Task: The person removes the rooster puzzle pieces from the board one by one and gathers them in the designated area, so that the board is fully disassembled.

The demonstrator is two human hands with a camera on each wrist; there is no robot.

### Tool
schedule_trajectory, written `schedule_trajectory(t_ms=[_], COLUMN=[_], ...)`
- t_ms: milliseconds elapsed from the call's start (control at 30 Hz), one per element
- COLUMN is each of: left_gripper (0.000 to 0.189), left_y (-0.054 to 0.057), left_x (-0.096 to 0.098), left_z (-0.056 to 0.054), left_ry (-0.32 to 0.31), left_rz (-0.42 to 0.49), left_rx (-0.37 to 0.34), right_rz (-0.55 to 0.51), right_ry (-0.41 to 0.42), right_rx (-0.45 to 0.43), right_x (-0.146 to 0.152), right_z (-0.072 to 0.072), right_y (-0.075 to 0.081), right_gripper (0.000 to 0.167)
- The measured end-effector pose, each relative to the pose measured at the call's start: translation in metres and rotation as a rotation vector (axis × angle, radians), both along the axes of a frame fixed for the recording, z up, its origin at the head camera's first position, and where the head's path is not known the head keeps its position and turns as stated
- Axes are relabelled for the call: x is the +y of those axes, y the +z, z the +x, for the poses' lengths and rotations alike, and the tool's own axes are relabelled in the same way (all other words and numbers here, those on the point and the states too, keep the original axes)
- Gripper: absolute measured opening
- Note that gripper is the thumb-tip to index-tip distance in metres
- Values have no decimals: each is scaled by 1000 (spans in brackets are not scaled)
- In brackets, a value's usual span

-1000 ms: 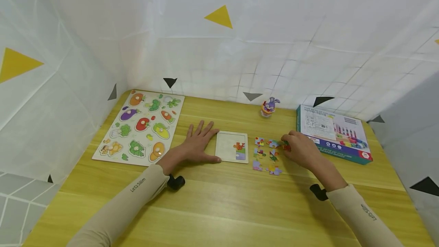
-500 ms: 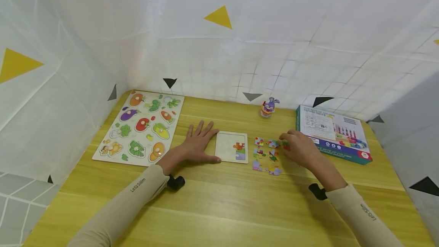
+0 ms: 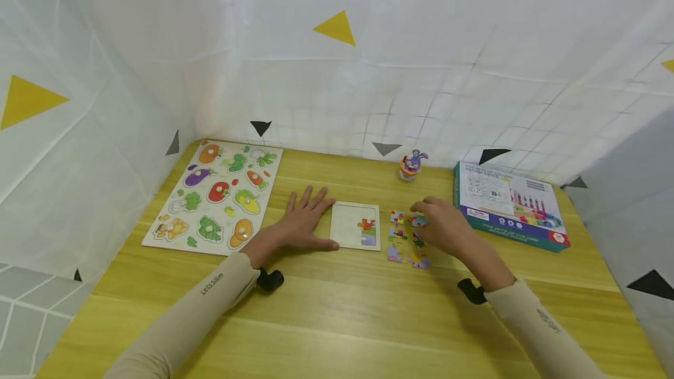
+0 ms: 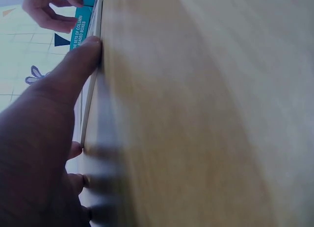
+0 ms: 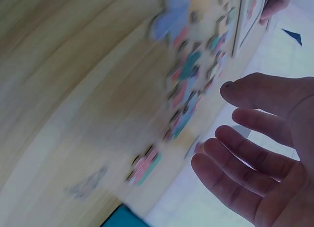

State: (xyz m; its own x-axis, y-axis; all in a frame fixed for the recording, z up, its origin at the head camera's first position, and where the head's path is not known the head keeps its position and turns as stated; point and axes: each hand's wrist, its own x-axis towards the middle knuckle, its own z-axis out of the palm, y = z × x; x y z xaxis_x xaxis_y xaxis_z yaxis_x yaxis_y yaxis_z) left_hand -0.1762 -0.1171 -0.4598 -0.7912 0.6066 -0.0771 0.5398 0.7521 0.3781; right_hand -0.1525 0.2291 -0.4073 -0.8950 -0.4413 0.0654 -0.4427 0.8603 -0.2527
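My left hand (image 3: 304,226) lies with spread fingers beside a small square puzzle tray (image 3: 344,224), its thumb and a fingertip at the tray's left edge. A few joined pieces (image 3: 370,233) with red, green and purple print fill the tray's right side. Several loose jigsaw pieces (image 3: 398,234) lie in two columns right of it. My right hand (image 3: 444,228) hovers over the right column, partly hiding it. Its fingers (image 5: 235,173) are relaxed and hold nothing in the right wrist view, where a single pink and green jigsaw piece (image 5: 144,165) lies apart from the others.
A vegetable peg puzzle board (image 3: 216,197) lies on the table at the left. Behind the pieces stands a small purple rabbit figure (image 3: 412,165). A flat teal and white box (image 3: 511,203) lies at the back right, by the white sheet wall (image 3: 295,92).
My right hand has let go of the piece to the right of the columns and moved left over the right column. The left hand has stayed in place at the tray.
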Motion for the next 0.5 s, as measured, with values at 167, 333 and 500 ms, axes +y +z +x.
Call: schedule_trajectory(t_ms=[167, 333, 500], left_gripper=[108, 108, 108], left_y=[-1, -2, -1], left_x=[0, 0, 0], left_z=[-1, -1, -1], left_ry=[0, -1, 0], left_rz=[-7, -5, -4], left_rx=[7, 5, -7], right_rz=[-17, -28, -4], right_ry=[46, 70, 79], right_rx=[16, 26, 30], right_x=[-12, -24, -36], right_z=[-2, -4, -5], right_y=[-1, -2, 0], right_gripper=[36, 35, 36])
